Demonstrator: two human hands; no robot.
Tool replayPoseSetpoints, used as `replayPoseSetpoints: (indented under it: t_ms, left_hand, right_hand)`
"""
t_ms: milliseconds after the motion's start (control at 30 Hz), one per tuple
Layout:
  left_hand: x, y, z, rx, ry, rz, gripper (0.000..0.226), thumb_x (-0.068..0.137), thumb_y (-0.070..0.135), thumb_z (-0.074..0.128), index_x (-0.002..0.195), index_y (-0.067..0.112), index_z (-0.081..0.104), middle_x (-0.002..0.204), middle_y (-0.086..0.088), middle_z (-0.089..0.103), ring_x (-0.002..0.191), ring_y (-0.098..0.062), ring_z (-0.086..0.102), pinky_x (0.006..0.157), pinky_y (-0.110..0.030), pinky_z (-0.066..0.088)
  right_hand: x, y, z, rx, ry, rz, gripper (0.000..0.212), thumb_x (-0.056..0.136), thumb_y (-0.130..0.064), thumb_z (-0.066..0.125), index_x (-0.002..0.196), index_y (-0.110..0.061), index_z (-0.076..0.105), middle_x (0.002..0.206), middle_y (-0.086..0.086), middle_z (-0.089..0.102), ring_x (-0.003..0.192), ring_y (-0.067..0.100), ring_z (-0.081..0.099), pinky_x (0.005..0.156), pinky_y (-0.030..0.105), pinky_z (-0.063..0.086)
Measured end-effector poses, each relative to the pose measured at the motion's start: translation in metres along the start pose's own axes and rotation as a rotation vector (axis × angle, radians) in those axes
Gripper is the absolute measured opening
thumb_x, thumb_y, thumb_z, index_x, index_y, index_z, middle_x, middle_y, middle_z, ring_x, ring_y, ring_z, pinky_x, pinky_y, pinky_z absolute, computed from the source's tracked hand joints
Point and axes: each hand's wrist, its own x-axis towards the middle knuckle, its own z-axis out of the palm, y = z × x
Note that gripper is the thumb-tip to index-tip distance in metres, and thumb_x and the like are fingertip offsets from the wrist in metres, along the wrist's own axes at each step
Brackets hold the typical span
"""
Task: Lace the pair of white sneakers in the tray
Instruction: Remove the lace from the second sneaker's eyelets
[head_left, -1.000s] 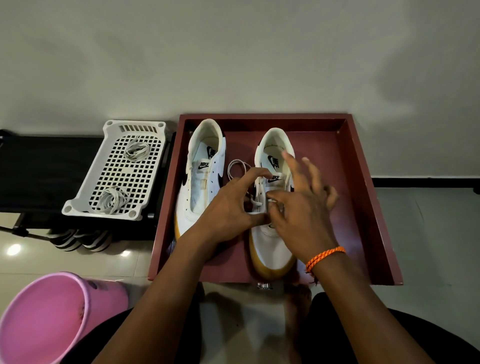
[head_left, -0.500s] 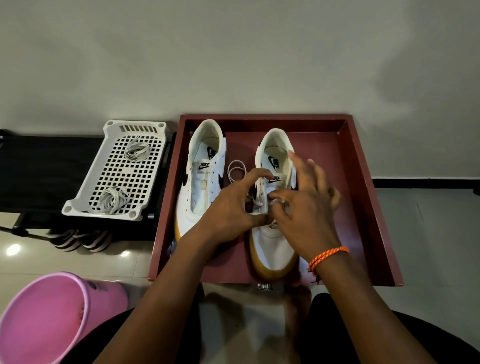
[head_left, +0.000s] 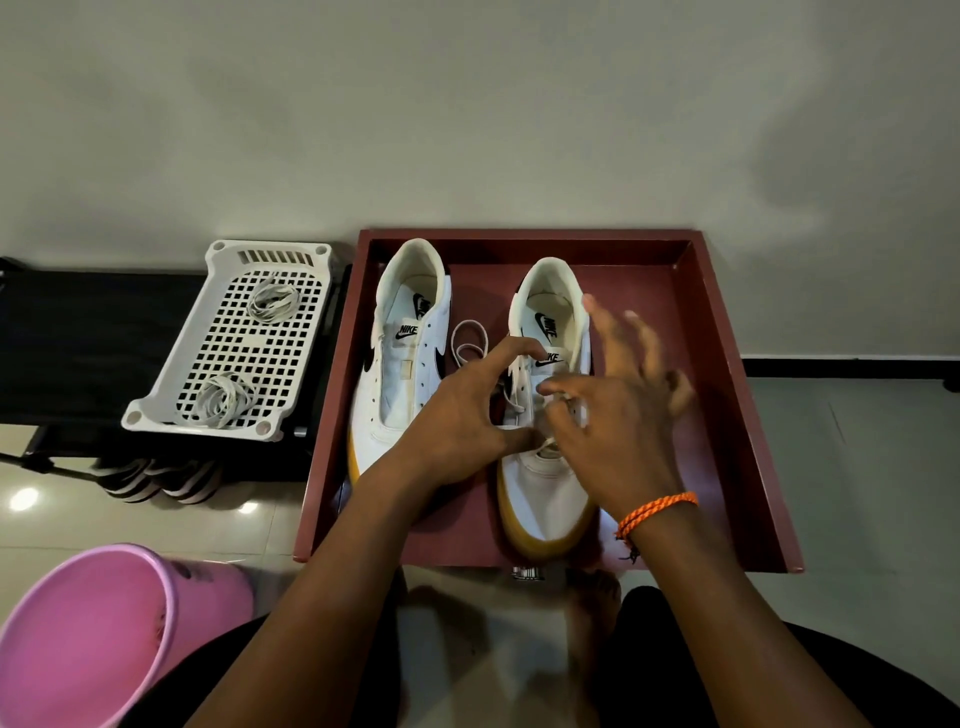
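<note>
Pink bucket (head_left: 78, 639) standing at far left on floor, out of way. White basket (head_left: 228, 338) holding two spare lace bundles (head_left: 272, 301), likely kept in reach. Left sneaker (head_left: 400, 358) lying unlaced in red tray (head_left: 727, 374), probably awaiting turn. Left hand (head_left: 457, 415) steadying right sneaker (head_left: 545, 493), fingers curled around lace (head_left: 514, 384) by eyelets. Right hand (head_left: 618, 426) pinching lace end, other fingers spreading apart, blurred. Slack looping between sneakers.

Head-worn view — looking forward and down, close over tray (head_left: 727, 395)
</note>
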Motion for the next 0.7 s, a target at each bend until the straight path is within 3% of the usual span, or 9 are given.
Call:
replayPoseSetpoints:
  t_ms: [67, 167, 367, 467, 600, 700]
  left_hand:
    - [0.000, 0.001, 0.000, -0.011, -0.002, 0.015, 0.073, 0.081, 0.011, 0.088, 0.140, 0.034, 0.053, 0.110, 0.013, 0.070, 0.092, -0.008, 0.070, 0.085, -0.023, 0.057]
    - [-0.001, 0.001, 0.000, -0.022, -0.006, 0.009, 0.072, 0.083, 0.013, 0.087, 0.141, 0.035, 0.052, 0.119, 0.012, 0.071, 0.099, -0.010, 0.072, 0.092, -0.030, 0.059]
    - [-0.001, 0.001, 0.000, 0.033, -0.013, -0.009, 0.076, 0.080, 0.018, 0.090, 0.140, 0.042, 0.049, 0.097, 0.014, 0.070, 0.076, -0.010, 0.065, 0.080, -0.032, 0.058]
    - [-0.001, 0.000, 0.000, 0.031, -0.007, -0.005, 0.075, 0.081, 0.017, 0.089, 0.140, 0.041, 0.050, 0.098, 0.011, 0.070, 0.076, -0.012, 0.065, 0.080, -0.033, 0.059]
    - [-0.001, 0.000, 0.001, 0.007, -0.001, -0.002, 0.074, 0.083, 0.015, 0.088, 0.142, 0.039, 0.050, 0.111, 0.006, 0.072, 0.090, -0.017, 0.072, 0.090, -0.042, 0.060]
    - [-0.002, 0.001, 0.001, -0.002, -0.009, -0.011, 0.075, 0.083, 0.015, 0.088, 0.144, 0.038, 0.050, 0.117, 0.008, 0.072, 0.093, -0.018, 0.073, 0.091, -0.044, 0.060]
  right_hand:
    - [-0.004, -0.004, 0.008, -0.024, -0.047, -0.030, 0.011, 0.087, -0.031, 0.072, 0.080, -0.036, 0.079, 0.172, -0.016, 0.019, 0.157, 0.025, 0.010, 0.110, 0.054, 0.019]
    - [-0.005, -0.003, 0.010, -0.040, -0.027, -0.071, 0.012, 0.084, -0.030, 0.073, 0.074, -0.034, 0.078, 0.166, -0.018, 0.032, 0.151, 0.023, 0.023, 0.107, 0.049, 0.017]
    - [0.006, 0.006, -0.011, -0.001, 0.100, 0.061, 0.010, 0.077, -0.038, 0.076, 0.069, -0.033, 0.077, 0.147, -0.019, 0.050, 0.135, 0.020, 0.031, 0.105, 0.050, 0.028]
    - [0.004, 0.003, -0.007, -0.001, 0.069, 0.031, 0.006, 0.080, -0.037, 0.074, 0.077, -0.035, 0.078, 0.155, -0.018, 0.043, 0.142, 0.020, 0.029, 0.106, 0.051, 0.026]
    - [-0.004, -0.002, 0.008, -0.028, -0.045, -0.035, 0.007, 0.083, -0.030, 0.074, 0.081, -0.036, 0.078, 0.167, -0.016, 0.028, 0.154, 0.024, 0.022, 0.108, 0.056, 0.023]
    - [-0.004, -0.001, 0.008, -0.048, -0.051, -0.040, 0.007, 0.082, -0.029, 0.073, 0.077, -0.034, 0.077, 0.164, -0.017, 0.032, 0.150, 0.023, 0.026, 0.107, 0.054, 0.022]
